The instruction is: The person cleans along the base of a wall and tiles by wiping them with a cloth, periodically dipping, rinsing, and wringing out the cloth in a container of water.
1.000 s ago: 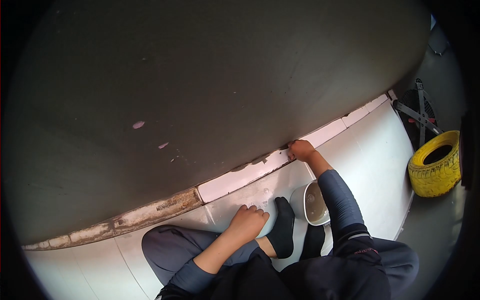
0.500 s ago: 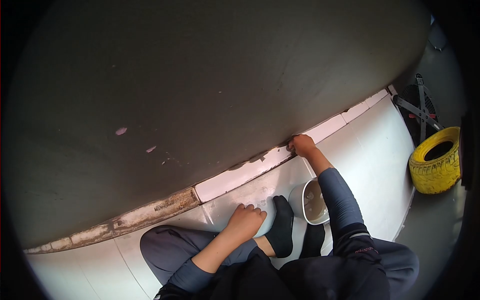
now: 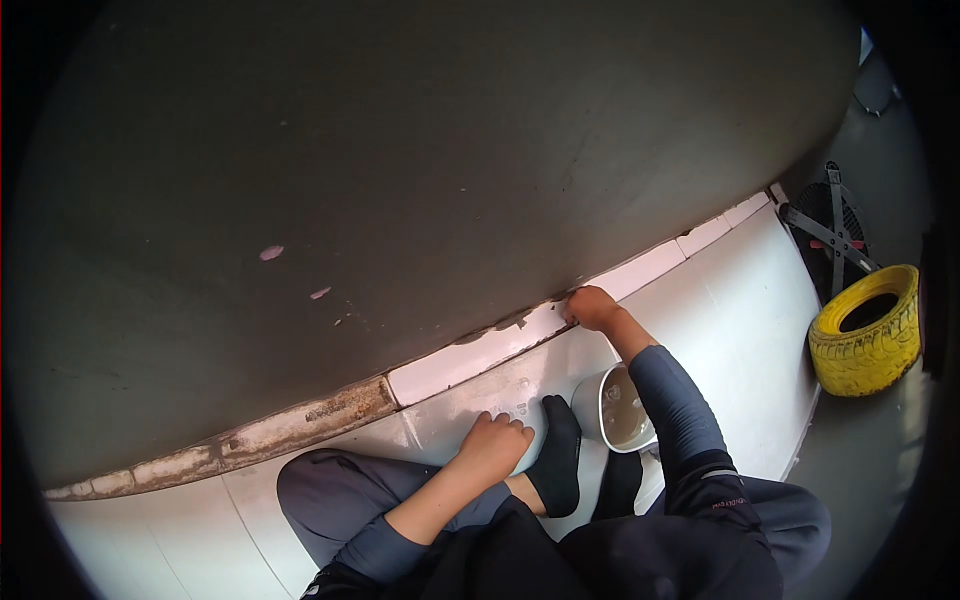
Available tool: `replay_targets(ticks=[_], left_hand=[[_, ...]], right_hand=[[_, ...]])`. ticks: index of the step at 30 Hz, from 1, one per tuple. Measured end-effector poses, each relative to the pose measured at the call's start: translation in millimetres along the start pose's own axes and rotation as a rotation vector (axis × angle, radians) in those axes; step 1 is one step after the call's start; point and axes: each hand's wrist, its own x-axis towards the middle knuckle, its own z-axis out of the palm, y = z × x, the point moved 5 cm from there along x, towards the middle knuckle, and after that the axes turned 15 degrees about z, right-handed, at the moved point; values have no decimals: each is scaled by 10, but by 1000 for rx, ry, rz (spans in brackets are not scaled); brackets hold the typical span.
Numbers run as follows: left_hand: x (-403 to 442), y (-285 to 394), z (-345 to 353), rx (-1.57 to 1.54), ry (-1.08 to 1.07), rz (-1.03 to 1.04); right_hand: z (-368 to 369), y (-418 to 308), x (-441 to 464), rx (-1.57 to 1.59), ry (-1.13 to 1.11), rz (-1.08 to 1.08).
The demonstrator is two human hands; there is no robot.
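Note:
My right hand (image 3: 592, 308) is closed against the light baseboard strip (image 3: 480, 352) where the dark wall (image 3: 400, 200) meets the white tiled floor; whatever its fingers pinch is hidden. Above my bent leg, my left hand (image 3: 496, 443) is curled, and I cannot make out anything in it. A white bucket (image 3: 588, 410) with murky liquid inside stands below my right forearm, beside my socked feet (image 3: 561, 455). Left of the light strip, the baseboard continues as a rough, brown-stained stretch (image 3: 310, 413).
A yellow tyre (image 3: 865, 345) lies on the grey floor at the right, with a dark round object and crossed metal bars (image 3: 838, 235) behind it. Pale flecks (image 3: 271, 253) mark the dark wall. White floor tiles (image 3: 730, 320) extend to the right.
My right hand has shifted slightly left and down along the strip. My left hand stays nearly where it was. The view has moved a little.

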Motion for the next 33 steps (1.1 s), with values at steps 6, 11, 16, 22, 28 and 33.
replay_targets(ticks=[6,11,16,22,28,33], left_hand=[[-38,-37,-42,28,41,-41],[-83,-54,56,-35,-119,-154],[-198,-149,216,-94,-323,-356],[-174,-126,215,-113,-383,-358],[-171,-127,231,-143,-477,-375],[-181,-126,262,-194,-482,-373]], right_hand=[[-69,-247,-55,50,88,-188],[-174,-633,-126,-36,128,-264],[-261,-945,-131,77,136,-336],[-301,-1852,-191,134,133,-415],[-380,-2553,-272,193,170,-434],[-514,-2744,-434,839,169,-464]])
